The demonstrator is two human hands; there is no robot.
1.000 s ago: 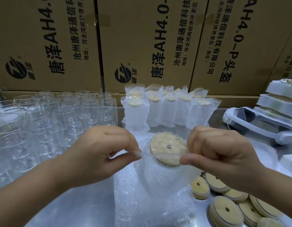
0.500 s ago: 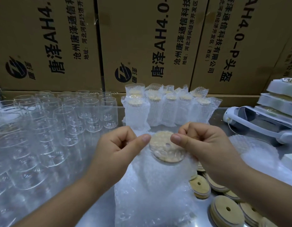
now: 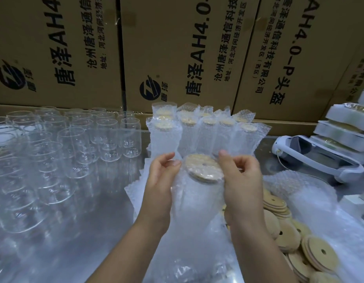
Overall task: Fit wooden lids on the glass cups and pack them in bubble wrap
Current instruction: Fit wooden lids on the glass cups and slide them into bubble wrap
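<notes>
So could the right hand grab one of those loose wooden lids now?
Probably not yet: the right hand is pinching the bubble wrap. The lids lie uncovered close beside it, so once it lets go, likely yes.

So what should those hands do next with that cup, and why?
Probably stand it beside the wrapped cups at the back: the lid is on, and the left hand and right hand hold bubble wrap round it.
</notes>
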